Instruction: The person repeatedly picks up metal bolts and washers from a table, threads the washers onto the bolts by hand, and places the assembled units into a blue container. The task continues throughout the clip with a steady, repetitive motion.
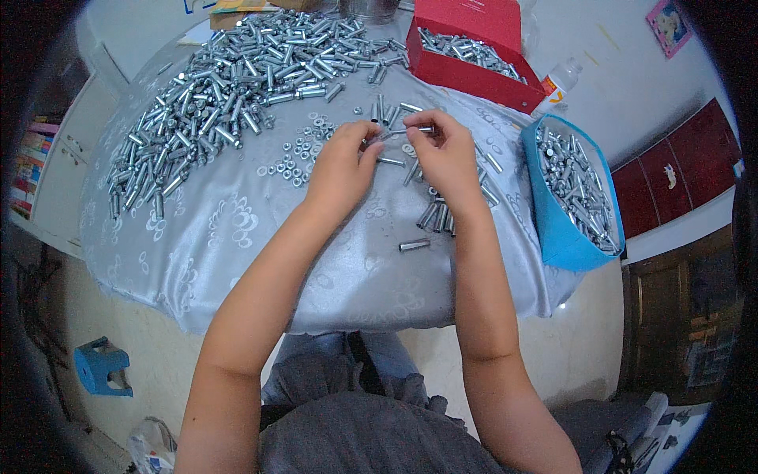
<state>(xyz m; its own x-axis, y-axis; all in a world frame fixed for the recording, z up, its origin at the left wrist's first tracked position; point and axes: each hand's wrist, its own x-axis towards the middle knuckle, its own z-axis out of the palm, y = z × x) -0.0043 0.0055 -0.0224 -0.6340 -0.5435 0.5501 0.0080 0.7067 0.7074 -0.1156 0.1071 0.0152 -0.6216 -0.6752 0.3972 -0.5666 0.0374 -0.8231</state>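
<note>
My left hand (341, 164) and my right hand (444, 152) meet over the middle of the round table, covered in a pale patterned cloth (237, 237). Between their fingertips they pinch one thin metal bolt (395, 133), held level. Small washers and nuts (298, 150) lie scattered just left of my left hand. A few finished metal sleeve bolts (439, 215) lie beside my right wrist, and a single one (414, 245) rests nearer to me.
A large heap of metal sleeve bolts (221, 95) covers the far left of the table. A red box (466, 55) with more bolts stands at the back right. A blue container (572, 193) full of bolts sits at the right edge. A blue stool (101, 365) stands on the floor.
</note>
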